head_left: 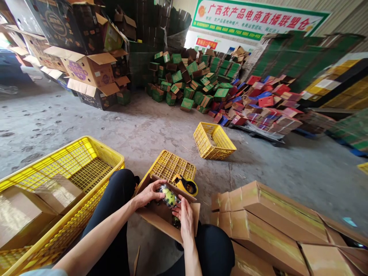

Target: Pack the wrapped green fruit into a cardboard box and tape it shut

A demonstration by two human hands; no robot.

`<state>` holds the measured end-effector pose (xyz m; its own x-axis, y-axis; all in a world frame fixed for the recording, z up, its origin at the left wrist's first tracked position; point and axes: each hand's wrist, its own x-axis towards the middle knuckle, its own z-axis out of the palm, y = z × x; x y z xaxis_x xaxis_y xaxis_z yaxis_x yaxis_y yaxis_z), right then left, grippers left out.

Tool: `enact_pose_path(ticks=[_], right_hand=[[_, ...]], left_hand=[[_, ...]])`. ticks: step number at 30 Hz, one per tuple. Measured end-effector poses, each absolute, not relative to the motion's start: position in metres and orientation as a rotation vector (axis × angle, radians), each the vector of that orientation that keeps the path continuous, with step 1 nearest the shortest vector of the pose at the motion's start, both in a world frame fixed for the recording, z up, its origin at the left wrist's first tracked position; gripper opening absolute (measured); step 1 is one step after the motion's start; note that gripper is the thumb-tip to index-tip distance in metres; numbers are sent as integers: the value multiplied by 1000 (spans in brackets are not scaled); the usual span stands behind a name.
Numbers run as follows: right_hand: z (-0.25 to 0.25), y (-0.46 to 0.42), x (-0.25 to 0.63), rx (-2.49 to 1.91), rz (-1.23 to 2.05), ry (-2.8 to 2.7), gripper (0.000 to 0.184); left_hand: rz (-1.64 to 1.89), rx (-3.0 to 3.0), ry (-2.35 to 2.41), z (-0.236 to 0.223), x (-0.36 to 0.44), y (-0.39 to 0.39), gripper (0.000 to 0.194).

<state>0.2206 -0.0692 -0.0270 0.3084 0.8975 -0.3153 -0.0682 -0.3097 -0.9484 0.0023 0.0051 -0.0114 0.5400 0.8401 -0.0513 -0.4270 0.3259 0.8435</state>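
A green fruit in clear plastic wrap [169, 197] is held between both hands, above an open cardboard box [161, 221]. On its left side, my left hand [150, 193] grips it with thumb and fingers. From the right, my right hand [185, 215] has its fingertips on the wrap. Inside the box, partly hidden by the right hand, lies another dark-wrapped green piece [176, 221]. Behind the box, a yellow and black tape dispenser [186, 185] rests on an upturned yellow crate [169, 165].
At left, a large yellow crate [100, 151] holds taped cardboard boxes. Stacked taped cartons [276, 218] stand at right. Ahead on the floor sits a yellow basket [215, 142]. Farther back are heaps of green boxes [189, 82] and red and blue boxes [264, 101].
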Motion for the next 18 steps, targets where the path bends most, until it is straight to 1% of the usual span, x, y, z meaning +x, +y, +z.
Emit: enact_pose_path(ticks=[2,3,7,10,16,18], right_hand=[[-22,-70,219,-1528,1235,-803,78],[-19,-71,218,-1514,1248,-838,78],[-5,-74,213,-1472,1253,-1032,68],[3,-76,211,-1480,1226,-1113,64],[5,-76,213,-1482,1080,-1181,55],[3,-75,214,-1491,969,-1241,51]], left_hand=[[917,924,553,-11,3,6,81],[934,939,561,-11,3,6,79],[953,962,569,-10,2,6,76],[902,931,556,-12,1,5,76],[856,905,547,-14,2,5,75],[824,896,534,-13,3,5,78]])
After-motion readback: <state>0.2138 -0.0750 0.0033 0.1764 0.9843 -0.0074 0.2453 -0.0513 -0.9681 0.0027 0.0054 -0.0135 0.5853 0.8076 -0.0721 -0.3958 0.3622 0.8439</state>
